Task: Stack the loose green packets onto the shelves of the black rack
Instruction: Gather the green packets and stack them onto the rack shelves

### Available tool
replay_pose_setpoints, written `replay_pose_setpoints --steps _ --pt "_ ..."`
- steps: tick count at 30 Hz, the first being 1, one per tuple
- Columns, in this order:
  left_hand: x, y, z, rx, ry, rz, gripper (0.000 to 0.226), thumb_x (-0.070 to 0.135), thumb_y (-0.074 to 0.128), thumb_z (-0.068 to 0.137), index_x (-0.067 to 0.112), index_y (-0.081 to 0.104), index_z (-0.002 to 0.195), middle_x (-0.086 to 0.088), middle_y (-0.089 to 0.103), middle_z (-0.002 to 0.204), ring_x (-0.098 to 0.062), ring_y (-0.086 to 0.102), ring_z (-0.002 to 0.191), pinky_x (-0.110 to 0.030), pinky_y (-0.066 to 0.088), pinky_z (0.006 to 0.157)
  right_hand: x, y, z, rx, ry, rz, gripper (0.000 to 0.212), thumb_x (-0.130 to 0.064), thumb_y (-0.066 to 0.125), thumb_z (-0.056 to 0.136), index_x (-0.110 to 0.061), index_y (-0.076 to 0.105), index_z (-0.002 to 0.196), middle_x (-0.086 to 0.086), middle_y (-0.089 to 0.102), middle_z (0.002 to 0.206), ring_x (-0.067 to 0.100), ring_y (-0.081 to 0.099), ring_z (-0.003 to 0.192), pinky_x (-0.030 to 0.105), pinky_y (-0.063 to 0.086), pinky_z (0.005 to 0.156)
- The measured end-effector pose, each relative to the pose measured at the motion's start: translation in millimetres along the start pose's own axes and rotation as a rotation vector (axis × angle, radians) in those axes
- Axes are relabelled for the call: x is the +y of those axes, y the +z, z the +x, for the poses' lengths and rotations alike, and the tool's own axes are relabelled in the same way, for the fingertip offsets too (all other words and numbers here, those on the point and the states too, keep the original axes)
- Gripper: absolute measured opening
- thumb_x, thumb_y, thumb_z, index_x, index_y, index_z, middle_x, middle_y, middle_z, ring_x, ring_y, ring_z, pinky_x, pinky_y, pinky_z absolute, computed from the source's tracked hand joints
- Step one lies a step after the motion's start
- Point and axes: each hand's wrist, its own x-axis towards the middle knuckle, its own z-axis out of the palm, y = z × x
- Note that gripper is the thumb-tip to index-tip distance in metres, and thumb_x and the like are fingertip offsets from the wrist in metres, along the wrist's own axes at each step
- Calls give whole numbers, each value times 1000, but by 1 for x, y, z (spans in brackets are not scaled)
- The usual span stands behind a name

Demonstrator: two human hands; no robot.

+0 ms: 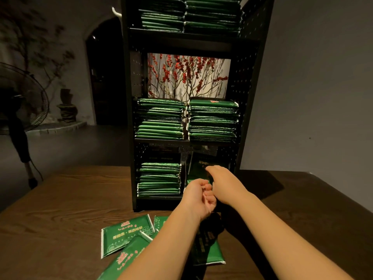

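On loose green packets (125, 235), gold and red writing stays unreadable.

A single wide-angle head camera is looking forward and down from the person's own eye line, facing the black rack (185, 110) squarely and from close by. Both forearms are reaching in from the bottom edge, so the hands are sitting near mid-frame. The wooden surface (60, 209) is filling the lower part, and the wide lens is bending the walls outward at either side.
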Motion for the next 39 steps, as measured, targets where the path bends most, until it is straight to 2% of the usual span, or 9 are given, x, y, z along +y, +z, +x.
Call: replay_pose_setpoints --steps 10,12,14,18,23,31,34,36,39 --pt "-2 4 -6 48 18 8 32 10 43 94 15 44 63 5 35 54 -6 25 45 -15 22 38 -1 -7 16 36 -2 -170 50 -20 58 96 -15 40 142 9 46 132 26 46 120 34 45 95" --pt "-3 4 -7 59 20 16 30 10 43 94 14 45 65 6 37 54 -6 25 46 -15 22 39 -4 -11 24 -40 31 -204 34 -23 59 95 -13 50 127 9 54 123 24 51 106 33 46 86" --pt "-4 4 -7 75 18 24 28 10 45 94 14 46 66 5 38 54 -6 26 46 -15 23 39 -7 -16 33 -126 59 -235 8 -21 58 94 -16 54 99 7 60 108 21 52 89 31 45 75" --pt "-4 5 -6 78 16 47 29 10 46 95 13 46 67 5 40 53 -7 28 48 -15 25 40 -12 -21 47 -224 99 -264 17 -18 48 96 -13 50 80 1 52 80 21 54 81 32 44 72" --pt "2 13 -2 68 19 53 31 11 47 95 12 47 64 5 41 52 -6 31 48 -14 27 41 -12 -21 62 -249 158 -277 21 -13 46 98 -5 63 105 4 52 85 24 52 85 32 43 76" --pt "11 17 3 39 65 56 30 5 44 91 13 47 63 4 42 54 -7 35 44 -14 28 40 -18 -22 58 -162 310 -146 6 -7 59 92 -7 61 98 7 54 89 18 57 76 30 45 69" --pt "8 12 6 30 55 59 30 5 41 91 14 43 62 4 37 55 -6 29 41 -14 24 37 -14 -12 27 -20 191 -30 33 -3 57 91 -8 57 123 10 56 109 18 56 86 28 43 74" --pt "6 10 7 33 54 56 31 7 40 92 14 44 63 4 36 54 -6 27 39 -14 20 36 -13 -6 4 68 113 104 35 -2 54 91 -8 57 125 13 55 120 23 59 99 25 44 77" --pt "5 11 7 32 57 67 32 7 40 93 13 44 62 4 35 53 -6 27 38 -16 20 36 -7 2 -7 88 205 192 36 -6 58 92 -14 60 126 1 52 114 3 54 72 10 38 57"
